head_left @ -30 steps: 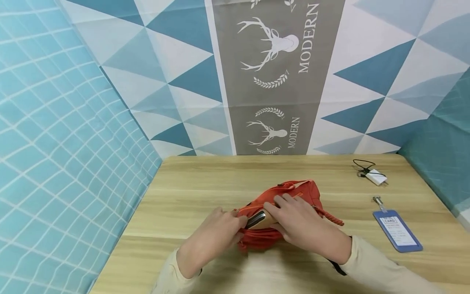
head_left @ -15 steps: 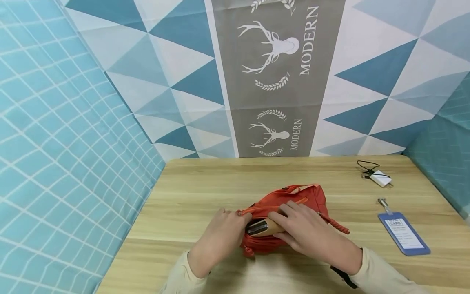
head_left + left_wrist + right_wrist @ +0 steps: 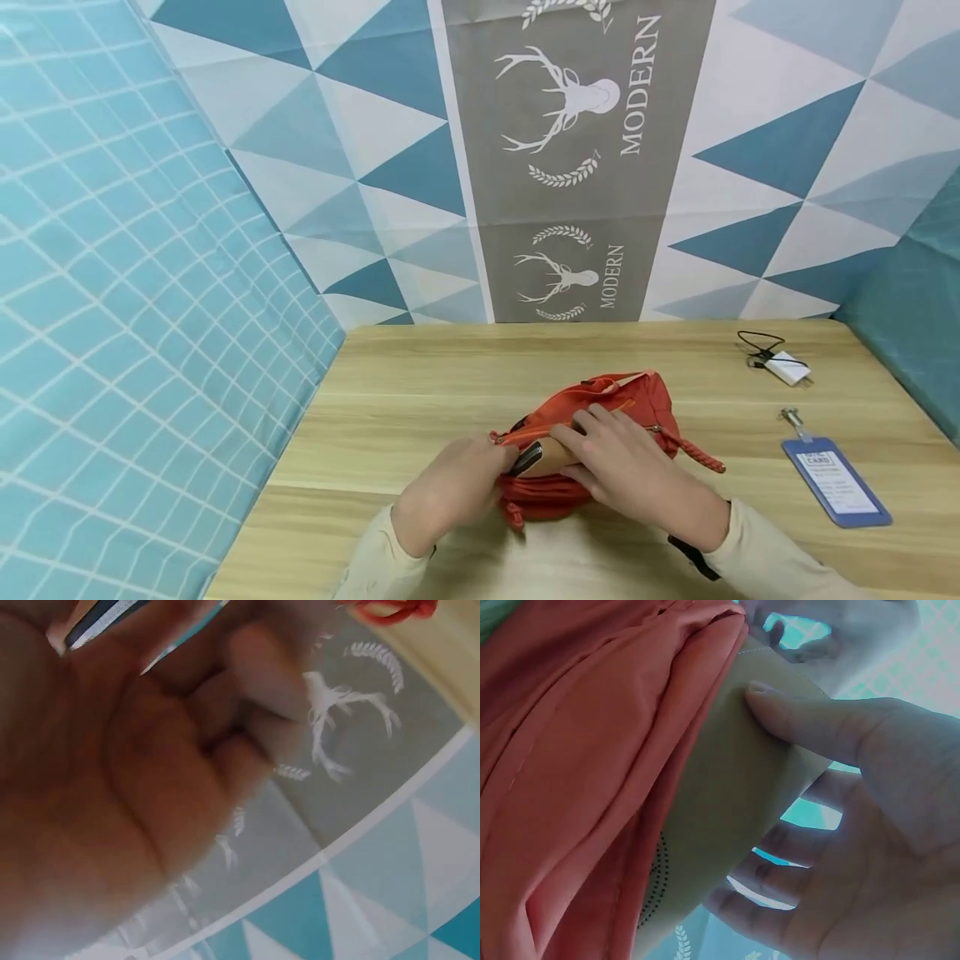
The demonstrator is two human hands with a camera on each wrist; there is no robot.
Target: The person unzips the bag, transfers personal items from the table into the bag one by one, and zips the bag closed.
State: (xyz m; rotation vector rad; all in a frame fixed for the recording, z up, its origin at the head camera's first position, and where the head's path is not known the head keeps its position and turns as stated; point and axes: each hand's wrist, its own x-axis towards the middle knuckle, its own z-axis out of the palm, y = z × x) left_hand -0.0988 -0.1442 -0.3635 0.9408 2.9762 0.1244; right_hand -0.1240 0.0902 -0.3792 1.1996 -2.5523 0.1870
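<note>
A tan wallet [image 3: 553,457] with a dark zipper along its end sits partly inside the mouth of a red fabric bag [image 3: 547,498] on the table. My right hand [image 3: 626,467] pinches the wallet; in the right wrist view the thumb lies on its tan face [image 3: 720,780], the fingers behind it. My left hand [image 3: 457,485] is at the left end of the bag's opening, fingers curled at its edge, close to the wallet's zipper end. In the left wrist view that hand [image 3: 142,765] is blurred and its fingertips are hidden.
A white charger [image 3: 787,367] with a black cable lies at the back right. Nearer, also on the right, is a blue card holder [image 3: 836,483] with a metal clip. The wooden table [image 3: 375,408] meets a patterned cloth wall behind and a blue gridded cloth on the left.
The head view has shifted slightly, so everything appears farther right. My left hand's fingertips have come over the wallet's zipper end, covering more of it. My right hand keeps its pinch.
</note>
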